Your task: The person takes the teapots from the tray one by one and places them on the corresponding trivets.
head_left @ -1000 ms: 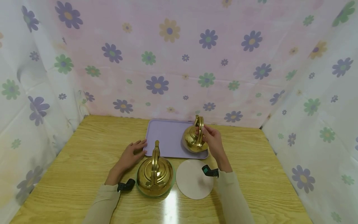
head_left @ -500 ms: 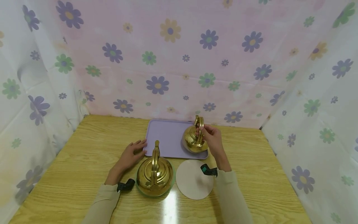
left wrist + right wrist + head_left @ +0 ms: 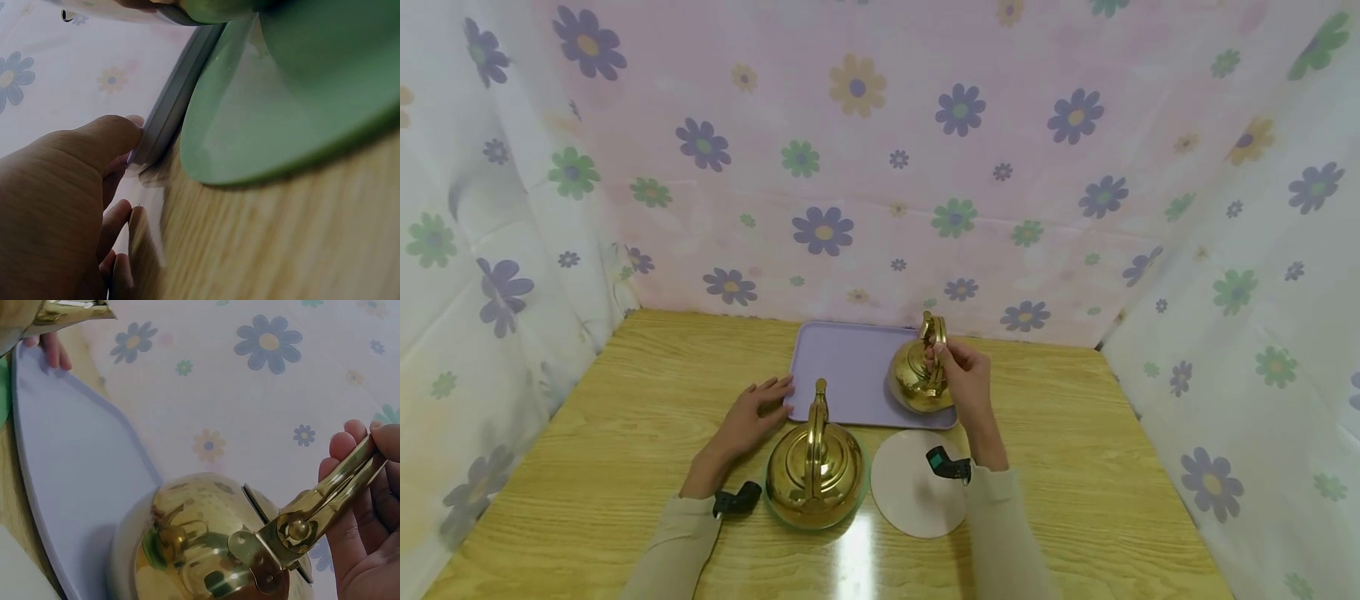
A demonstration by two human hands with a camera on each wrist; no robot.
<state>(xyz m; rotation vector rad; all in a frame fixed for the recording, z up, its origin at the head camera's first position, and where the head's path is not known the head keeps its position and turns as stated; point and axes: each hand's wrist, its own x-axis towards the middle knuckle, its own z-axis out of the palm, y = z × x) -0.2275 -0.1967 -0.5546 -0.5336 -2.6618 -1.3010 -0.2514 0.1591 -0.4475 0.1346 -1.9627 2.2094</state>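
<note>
My right hand (image 3: 967,375) grips the upright handle of a smaller gold kettle (image 3: 912,379), which is at the right end of a lilac tray (image 3: 842,367). In the right wrist view, fingers and thumb wrap round that kettle's handle (image 3: 331,494). Whether its base touches the tray I cannot tell. My left hand (image 3: 752,421) has its fingers extended, touching the tray's left edge; the left wrist view shows the thumb against the tray rim (image 3: 169,100). Nearer to me, a larger gold kettle (image 3: 842,479) stands on a green round mat (image 3: 281,106), its handle upright.
A pale round mat (image 3: 917,492) lies on the wooden table (image 3: 1075,467), in front of the tray and right of the larger kettle. Flowered cloth (image 3: 895,183) hangs behind the table and along both sides.
My right forearm and wrist have swung slightly left, while the hand keeps its grip on the smaller kettle. That kettle has hardly moved. My left hand stays where it was.
</note>
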